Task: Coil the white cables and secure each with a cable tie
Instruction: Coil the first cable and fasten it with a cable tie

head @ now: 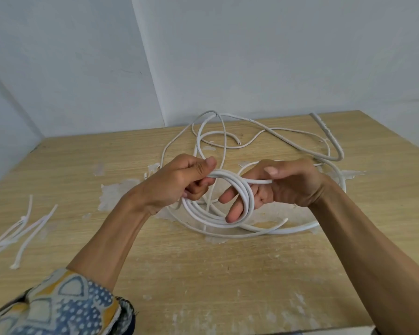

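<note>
The left hand grips the top of the coil, fingers curled round the gathered turns. The right hand pinches the incoming strand under the thumb, fingers threaded through the loops.

Step in hand: coiling, judged partly done. Loose cable lies spread on the surface.

Next: lay in further turns, then fetch a tie from the far left.

No text, label, brand or number can be read. The thick white cable near the far right corner of the worktop bears a row of faint dark marks along its sheath, too small and blurred to make out.
</note>
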